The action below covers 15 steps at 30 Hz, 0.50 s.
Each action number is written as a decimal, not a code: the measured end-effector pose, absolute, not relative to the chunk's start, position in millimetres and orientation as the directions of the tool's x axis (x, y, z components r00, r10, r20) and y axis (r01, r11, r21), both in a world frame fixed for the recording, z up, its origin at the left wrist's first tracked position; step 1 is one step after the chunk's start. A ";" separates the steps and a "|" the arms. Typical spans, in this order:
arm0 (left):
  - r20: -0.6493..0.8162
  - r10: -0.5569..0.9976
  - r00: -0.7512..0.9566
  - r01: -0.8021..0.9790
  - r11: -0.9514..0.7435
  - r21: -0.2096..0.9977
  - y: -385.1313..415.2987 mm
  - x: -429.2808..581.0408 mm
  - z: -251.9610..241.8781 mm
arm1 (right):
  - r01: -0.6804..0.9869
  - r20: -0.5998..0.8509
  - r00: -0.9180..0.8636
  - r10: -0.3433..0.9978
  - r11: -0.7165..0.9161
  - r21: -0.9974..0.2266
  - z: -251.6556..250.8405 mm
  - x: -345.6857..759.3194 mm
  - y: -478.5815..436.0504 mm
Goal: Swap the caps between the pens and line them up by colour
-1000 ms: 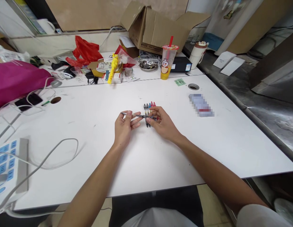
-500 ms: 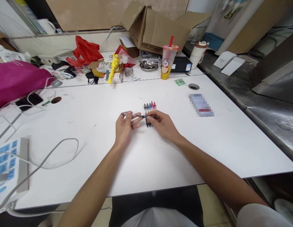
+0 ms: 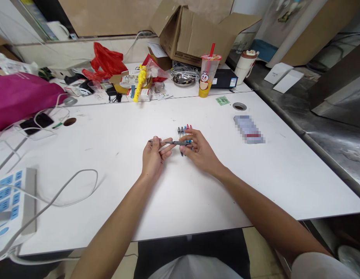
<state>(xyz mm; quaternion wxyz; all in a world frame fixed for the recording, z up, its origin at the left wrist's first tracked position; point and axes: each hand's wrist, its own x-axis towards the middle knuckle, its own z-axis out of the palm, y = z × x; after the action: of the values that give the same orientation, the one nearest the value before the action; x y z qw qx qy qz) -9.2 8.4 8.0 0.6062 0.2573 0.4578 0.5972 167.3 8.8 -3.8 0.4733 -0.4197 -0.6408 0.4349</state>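
Where my hands meet: a grey pen (image 3: 173,142) is held level between them, just above the bench (image 3: 139,124), near its middle.
Left hand (image 3: 152,157): pinches the pen's left end between thumb and fingers, closed on it; my forearm comes in from the near edge.
Right hand (image 3: 201,153): grips the pen's right end, fingertips curled around the barrel.
Row of pens (image 3: 184,130): lies on the bench just behind my right hand and partly under its fingers; black, blue and red barrels side by side, touching, ends pointing away from me.
Right of my hands: a flat packet (image 3: 249,130), blurred, well apart from the pens; a round cable hole (image 3: 239,106) beyond it.
Far edge: a cup (image 3: 205,75) with a red straw, upright; an open box (image 3: 194,33) behind it; a red bag (image 3: 106,62) to the left.
Left edge: a pink bag (image 3: 19,97); a power strip (image 3: 11,197) at the near corner; a grey cable (image 3: 66,193) looping across the bench beside my left forearm.
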 end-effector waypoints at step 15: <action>-0.260 0.939 -0.226 -0.534 0.104 0.839 12.9 -14.4 11.4 | 0.229 0.308 -0.092 0.947 0.321 -0.919 4.3 179.9 16.1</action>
<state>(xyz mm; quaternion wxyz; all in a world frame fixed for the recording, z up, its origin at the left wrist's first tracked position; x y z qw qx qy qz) -14.4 12.9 11.4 0.5822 0.2193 0.4617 0.6323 179.9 16.1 4.3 0.4957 -0.4566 -0.6439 0.3622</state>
